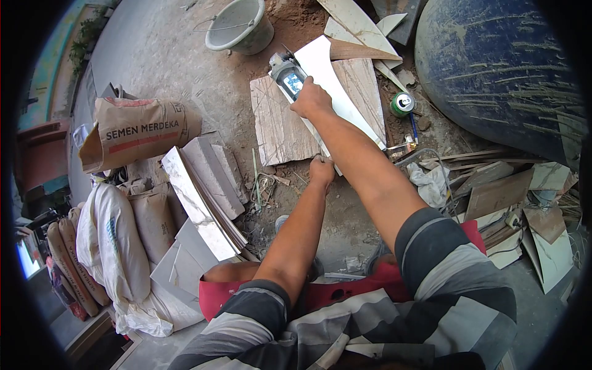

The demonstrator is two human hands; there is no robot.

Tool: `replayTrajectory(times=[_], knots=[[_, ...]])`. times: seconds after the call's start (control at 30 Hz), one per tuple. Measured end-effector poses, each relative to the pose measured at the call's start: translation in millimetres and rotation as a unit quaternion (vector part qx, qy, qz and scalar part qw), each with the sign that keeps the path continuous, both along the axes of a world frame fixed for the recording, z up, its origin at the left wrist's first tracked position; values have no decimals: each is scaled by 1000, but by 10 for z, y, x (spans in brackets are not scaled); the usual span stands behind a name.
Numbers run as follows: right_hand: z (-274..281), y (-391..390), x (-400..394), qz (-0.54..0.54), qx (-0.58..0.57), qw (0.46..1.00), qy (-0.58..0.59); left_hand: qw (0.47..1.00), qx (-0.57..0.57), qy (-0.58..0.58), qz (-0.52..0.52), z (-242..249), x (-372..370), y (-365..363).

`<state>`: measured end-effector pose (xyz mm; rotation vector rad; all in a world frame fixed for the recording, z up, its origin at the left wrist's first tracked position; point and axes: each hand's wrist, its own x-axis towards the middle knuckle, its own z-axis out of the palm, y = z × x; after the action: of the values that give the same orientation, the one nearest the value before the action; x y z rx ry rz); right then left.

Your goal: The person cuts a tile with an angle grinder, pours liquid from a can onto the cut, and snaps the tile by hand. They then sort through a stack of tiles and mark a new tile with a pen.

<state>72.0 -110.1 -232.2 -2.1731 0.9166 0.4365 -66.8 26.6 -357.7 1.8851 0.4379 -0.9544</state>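
My right hand (313, 98) is wrapped round the body of an angle grinder (290, 81), whose head points away from me over a white tile (357, 102). The tile is long and narrow and lies across a wider streaked slab (277, 126) on the ground. At the tile's near end, my left hand (322, 171) is closed on its edge, with part of the fingers hidden. Whether the grinder's disc touches the tile cannot be made out.
A grey bucket (262, 38) stands beyond the slab. To the right are a green can (402, 104), a big blue drum (493, 61) and tile scraps (499, 188). On the left are a cement bag (145, 132), stacked tiles (200, 203) and white sacks (114, 240).
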Motion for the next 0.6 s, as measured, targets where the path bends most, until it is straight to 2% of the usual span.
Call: replayTrajectory(times=[0.6], knots=[[0,20,-54,2,1,1000,10,1000,3,-8,-14,-26,-4,8]])
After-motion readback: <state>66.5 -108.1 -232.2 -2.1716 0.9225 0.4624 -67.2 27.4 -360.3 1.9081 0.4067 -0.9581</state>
